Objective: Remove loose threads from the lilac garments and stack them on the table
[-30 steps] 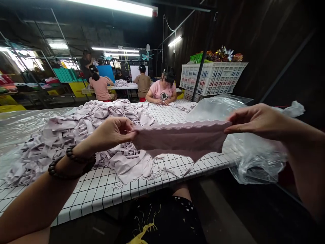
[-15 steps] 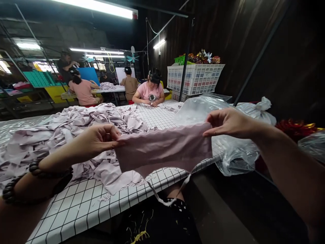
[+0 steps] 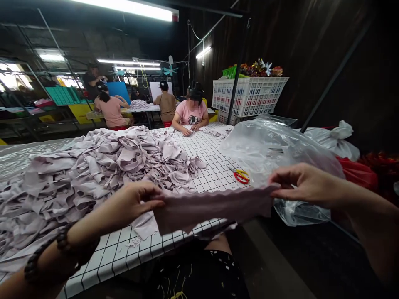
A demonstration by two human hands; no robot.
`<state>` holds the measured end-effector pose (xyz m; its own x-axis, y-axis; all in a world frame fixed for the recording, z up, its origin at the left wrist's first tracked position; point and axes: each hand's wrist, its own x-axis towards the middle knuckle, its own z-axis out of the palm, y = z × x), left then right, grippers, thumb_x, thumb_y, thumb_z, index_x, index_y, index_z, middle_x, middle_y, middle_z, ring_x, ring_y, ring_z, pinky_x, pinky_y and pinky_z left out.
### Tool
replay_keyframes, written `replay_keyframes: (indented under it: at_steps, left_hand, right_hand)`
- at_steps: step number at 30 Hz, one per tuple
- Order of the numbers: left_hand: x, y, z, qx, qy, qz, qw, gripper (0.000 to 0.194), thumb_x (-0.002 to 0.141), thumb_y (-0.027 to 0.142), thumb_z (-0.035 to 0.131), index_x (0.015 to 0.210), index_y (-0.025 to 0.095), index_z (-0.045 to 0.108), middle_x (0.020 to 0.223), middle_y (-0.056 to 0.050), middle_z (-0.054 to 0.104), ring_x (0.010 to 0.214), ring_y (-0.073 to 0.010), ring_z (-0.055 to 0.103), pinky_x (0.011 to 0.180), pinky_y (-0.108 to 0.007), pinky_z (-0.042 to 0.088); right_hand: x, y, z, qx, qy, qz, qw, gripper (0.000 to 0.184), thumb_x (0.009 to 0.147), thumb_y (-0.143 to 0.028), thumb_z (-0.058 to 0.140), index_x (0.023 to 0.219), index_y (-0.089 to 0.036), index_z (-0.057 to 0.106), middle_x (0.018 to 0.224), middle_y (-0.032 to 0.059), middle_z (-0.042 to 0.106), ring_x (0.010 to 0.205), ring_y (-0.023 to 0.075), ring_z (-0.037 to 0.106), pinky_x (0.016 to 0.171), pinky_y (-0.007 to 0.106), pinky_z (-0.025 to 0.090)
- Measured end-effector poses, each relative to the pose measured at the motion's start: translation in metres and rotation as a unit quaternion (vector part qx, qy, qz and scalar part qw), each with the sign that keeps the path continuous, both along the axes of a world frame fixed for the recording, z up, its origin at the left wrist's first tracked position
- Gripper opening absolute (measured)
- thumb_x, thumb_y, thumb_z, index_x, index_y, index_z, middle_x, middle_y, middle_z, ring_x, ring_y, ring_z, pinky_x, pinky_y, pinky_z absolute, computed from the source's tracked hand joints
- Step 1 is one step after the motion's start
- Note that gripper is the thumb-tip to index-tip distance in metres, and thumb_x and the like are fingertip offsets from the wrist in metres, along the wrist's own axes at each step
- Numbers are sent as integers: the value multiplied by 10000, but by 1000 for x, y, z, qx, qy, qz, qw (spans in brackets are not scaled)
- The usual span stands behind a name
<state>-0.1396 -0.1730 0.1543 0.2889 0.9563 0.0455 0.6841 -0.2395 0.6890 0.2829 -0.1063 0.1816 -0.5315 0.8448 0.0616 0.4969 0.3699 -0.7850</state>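
A mauve piece of fabric (image 3: 215, 207) with a wavy upper edge is stretched between my two hands, over the table's front edge. My left hand (image 3: 141, 198) pinches its upper left corner between thumb and fingers. At the upper right corner my right hand (image 3: 294, 182) pinches it the same way. The lower part of the fabric hangs above my lap and looks folded or swung back. Beyond my left hand lies a large heap of similar mauve pieces (image 3: 102, 166). Scissors with red and yellow handles (image 3: 241, 176) lie on the table beyond the fabric.
The table has a white cover with a black grid (image 3: 205, 145). Clear plastic bags (image 3: 268, 141) lie on the right, in front of a white crate (image 3: 249, 95). A person in a pink shirt (image 3: 191, 112) sits at the table's far end; other people work farther back.
Both hands, still holding the fabric, have moved lower and a little to the right in view. The fabric's lower part has swung back, and the scissors have come into sight.
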Motion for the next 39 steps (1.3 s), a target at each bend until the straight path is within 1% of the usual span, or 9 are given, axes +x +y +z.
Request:
replay_keyframes:
  at_steps: [5,12,17,22,26,28,31,35,39]
  left_hand:
    - [24,20,-75,-118,-197,15,973,290,839,454,558,907,173,573,837,-24,596,748,-137,553,695,-258,468]
    - [64,123,-190,-39,-179,283,941,221,825,338,564,888,126,565,814,-64,598,787,-187,574,728,-296,450]
    - [79,162,-214,2,-122,308,943,240,849,234,543,1075,155,533,832,-63,598,838,-208,577,810,-324,420]
    - [93,183,-202,59,8,287,956,340,846,211,558,1172,151,482,1071,-138,574,936,-230,582,816,-332,436]
    - [90,143,-174,57,-28,301,951,289,856,385,553,1017,145,542,998,-116,600,826,-197,611,741,-293,460]
    - [88,98,-165,-113,-78,239,961,394,893,515,422,849,158,581,696,-36,608,575,-154,591,577,-255,446]
    - [95,25,-170,-385,-96,93,913,524,884,592,354,778,162,633,522,-3,565,448,-153,562,467,-241,406]
    - [125,-27,-198,-283,-41,122,950,312,866,440,502,898,191,687,828,-55,679,777,-199,634,718,-282,471]
    - [155,-22,-226,-193,-113,61,973,274,894,246,462,1101,249,643,1076,-49,651,988,-182,599,906,-296,448]
  right_hand:
    - [-7,28,-50,-109,53,-34,992,292,745,-434,695,832,-172,600,793,16,602,708,129,543,621,231,444]
    - [-48,144,-200,-32,22,-271,962,272,658,-413,654,704,-173,535,644,9,582,592,149,528,540,263,421]
    - [-42,191,-255,11,-34,-331,943,211,713,-356,579,818,-186,509,707,23,568,680,194,545,662,326,429]
    - [-42,198,-242,118,-139,-261,948,176,793,-292,526,921,-170,524,987,130,584,913,267,543,795,395,417]
    - [-60,144,-206,139,-114,-152,972,147,838,-245,484,937,-166,557,1032,139,585,949,256,539,847,378,412]
    - [-65,99,-197,-9,-77,16,997,157,877,-259,446,899,-194,588,878,72,638,789,201,583,728,305,456]
    - [-65,34,-213,-171,-125,240,947,233,846,-176,440,945,-232,644,880,32,683,782,188,626,693,268,475]
    - [-66,-14,-274,-45,-255,154,953,547,761,-29,397,1272,-187,510,1246,126,579,1069,254,575,865,341,453]
    - [-74,-20,-314,42,-330,107,937,397,836,-63,388,1166,-173,579,1100,148,635,968,263,603,827,355,459]
